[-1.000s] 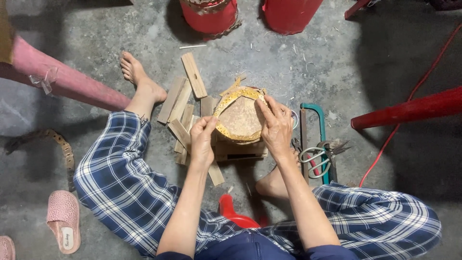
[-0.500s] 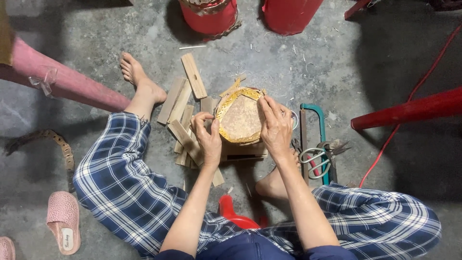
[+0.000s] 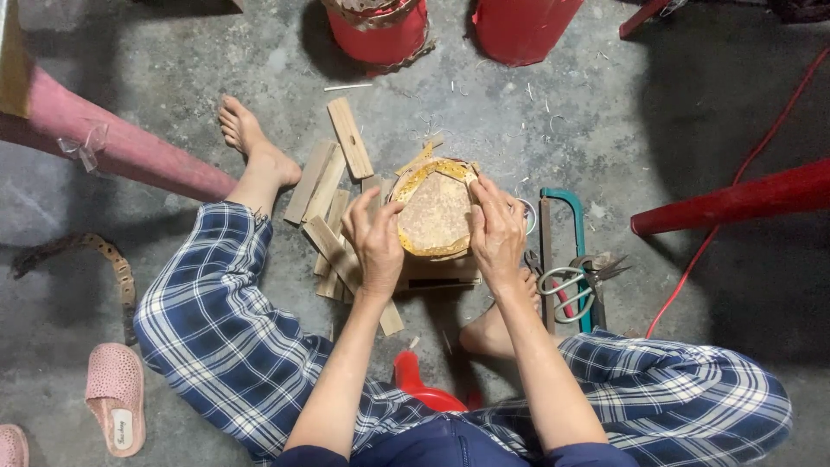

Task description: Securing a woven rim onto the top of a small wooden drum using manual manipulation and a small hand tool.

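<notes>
— Item one, change noted: since the earlier frames the left hand (image 3: 378,245) is drawn in from the wood pieces to the left rim of the round woven piece (image 3: 435,212), and is now closed on that rim.

— Item two, state of hands?

— Both are clasped on the woven piece; the right hand (image 3: 498,233) is curled over its right edge, thumb on top. The piece is held over a small wooden block (image 3: 437,272), between the knees of the checked trousers (image 3: 233,346).

— Step in hand?

— Judged as rim work: the yellow edging strip (image 3: 413,173) is being pressed or tucked round the edge (its loose end sticks up at the upper left). For the next move, a firm hold by one hand and a fresh grip further round the rim by the other would be called for.

— Surroundings?

— Listed: flat wood slats (image 3: 333,186) touching the block's left side; scissors (image 3: 575,281) and a green-framed saw (image 3: 571,233) just right of the right hand; two red buckets (image 3: 380,35) beyond; a red cable (image 3: 735,182); a pink slipper (image 3: 115,406).

— Obstructions?

— Slats crowd the left elbow room; blades lie near the bare foot (image 3: 488,333).
</notes>
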